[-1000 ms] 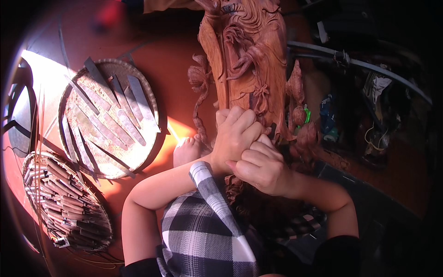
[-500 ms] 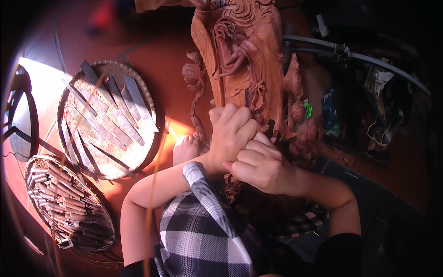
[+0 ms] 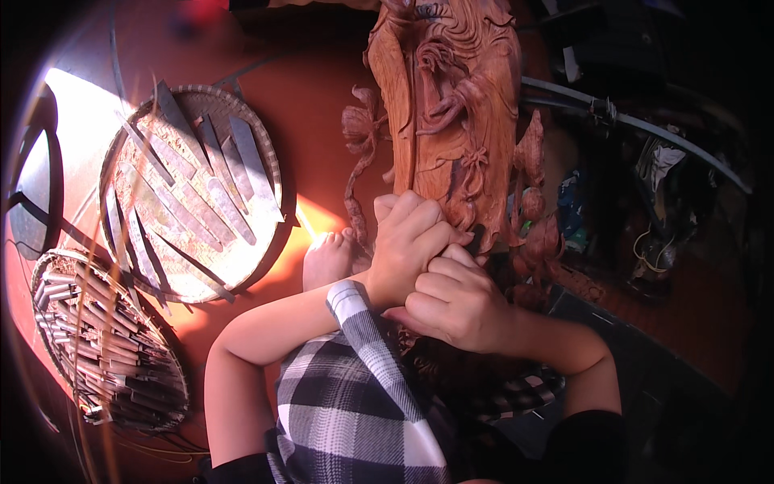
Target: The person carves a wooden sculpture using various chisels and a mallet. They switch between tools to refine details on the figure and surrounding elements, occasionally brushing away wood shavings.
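Observation:
A tall reddish wooden carving (image 3: 451, 121) with flowing relief and flower shapes stands in front of me. My left hand (image 3: 411, 242) is curled tight against its lower part. My right hand (image 3: 455, 302) is fisted just below and presses against the left one. A dark tool tip (image 3: 477, 238) shows between the two hands where they meet the wood; the rest of the tool is hidden in my fingers. A black-and-white checked cloth (image 3: 355, 387) lies over my lap under both forearms.
A round woven tray (image 3: 274, 173) with several flat metal chisel blades lies on the left. A second woven basket (image 3: 173, 387), lower left, is full of wooden-handled tools. My bare foot (image 3: 326, 258) rests on the red floor. Dark clutter and a hose (image 3: 645, 125) lie to the right.
Both hands stay locked together at the same spot on the carving, with only small shifts. The view has swayed slightly.

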`<state>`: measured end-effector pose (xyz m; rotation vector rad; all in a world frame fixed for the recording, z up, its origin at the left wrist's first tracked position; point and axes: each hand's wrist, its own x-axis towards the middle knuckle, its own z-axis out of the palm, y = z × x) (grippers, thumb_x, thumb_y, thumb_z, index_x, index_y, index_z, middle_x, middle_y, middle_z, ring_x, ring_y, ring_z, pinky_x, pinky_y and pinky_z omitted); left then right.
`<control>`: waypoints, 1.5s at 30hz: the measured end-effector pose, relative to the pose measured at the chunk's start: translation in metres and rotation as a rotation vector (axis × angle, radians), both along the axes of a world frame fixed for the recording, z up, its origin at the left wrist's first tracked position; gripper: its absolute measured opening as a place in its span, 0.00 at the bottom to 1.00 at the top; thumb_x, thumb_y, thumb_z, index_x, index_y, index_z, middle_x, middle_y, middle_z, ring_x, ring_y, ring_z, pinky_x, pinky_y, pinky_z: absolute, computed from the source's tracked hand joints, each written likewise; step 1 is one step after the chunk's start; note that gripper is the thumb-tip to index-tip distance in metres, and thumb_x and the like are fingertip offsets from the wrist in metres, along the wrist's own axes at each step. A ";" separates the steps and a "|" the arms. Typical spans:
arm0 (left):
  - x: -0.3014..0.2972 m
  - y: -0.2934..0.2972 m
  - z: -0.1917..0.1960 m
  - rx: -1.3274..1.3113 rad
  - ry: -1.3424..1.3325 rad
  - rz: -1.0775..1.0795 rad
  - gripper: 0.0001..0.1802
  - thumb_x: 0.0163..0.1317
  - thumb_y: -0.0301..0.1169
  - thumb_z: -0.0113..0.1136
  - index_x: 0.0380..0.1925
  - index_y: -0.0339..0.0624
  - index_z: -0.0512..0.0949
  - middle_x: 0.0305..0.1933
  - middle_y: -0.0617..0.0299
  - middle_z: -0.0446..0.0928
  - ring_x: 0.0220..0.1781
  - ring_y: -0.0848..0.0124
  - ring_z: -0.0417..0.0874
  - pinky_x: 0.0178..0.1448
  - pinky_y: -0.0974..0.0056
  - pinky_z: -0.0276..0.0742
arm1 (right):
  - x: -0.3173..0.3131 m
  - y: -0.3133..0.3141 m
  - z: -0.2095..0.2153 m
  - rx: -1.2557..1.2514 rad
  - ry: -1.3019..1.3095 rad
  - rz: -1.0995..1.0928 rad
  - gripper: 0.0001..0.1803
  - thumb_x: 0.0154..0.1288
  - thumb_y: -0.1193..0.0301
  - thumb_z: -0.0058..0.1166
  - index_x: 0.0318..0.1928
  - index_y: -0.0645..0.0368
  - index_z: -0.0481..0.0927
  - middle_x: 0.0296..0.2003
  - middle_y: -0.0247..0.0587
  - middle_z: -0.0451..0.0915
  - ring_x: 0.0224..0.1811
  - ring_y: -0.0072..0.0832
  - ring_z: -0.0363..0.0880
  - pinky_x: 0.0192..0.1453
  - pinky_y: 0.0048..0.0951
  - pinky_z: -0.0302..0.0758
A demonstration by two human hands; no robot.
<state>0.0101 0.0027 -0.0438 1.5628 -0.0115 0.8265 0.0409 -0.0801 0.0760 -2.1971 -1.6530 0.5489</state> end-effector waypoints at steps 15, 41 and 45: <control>0.012 -0.002 0.006 0.154 0.007 0.016 0.13 0.48 0.39 0.73 0.26 0.48 0.78 0.29 0.65 0.70 0.32 0.63 0.69 0.39 0.57 0.56 | 0.014 -0.010 0.009 0.002 0.040 0.023 0.17 0.56 0.67 0.70 0.22 0.55 0.72 0.23 0.34 0.68 0.29 0.32 0.72 0.42 0.38 0.71; 0.016 0.019 0.034 0.147 0.150 -0.151 0.13 0.48 0.38 0.64 0.33 0.45 0.82 0.29 0.61 0.66 0.36 0.61 0.69 0.42 0.57 0.58 | 0.016 -0.007 0.002 0.217 -0.030 -0.125 0.07 0.59 0.67 0.60 0.32 0.57 0.80 0.29 0.35 0.74 0.34 0.30 0.76 0.47 0.36 0.71; 0.015 0.016 0.027 0.210 0.128 -0.177 0.14 0.49 0.39 0.64 0.34 0.46 0.83 0.29 0.62 0.66 0.36 0.61 0.69 0.42 0.57 0.57 | 0.012 -0.016 -0.011 0.272 0.045 -0.120 0.08 0.58 0.66 0.58 0.31 0.57 0.79 0.27 0.36 0.73 0.35 0.30 0.76 0.47 0.36 0.70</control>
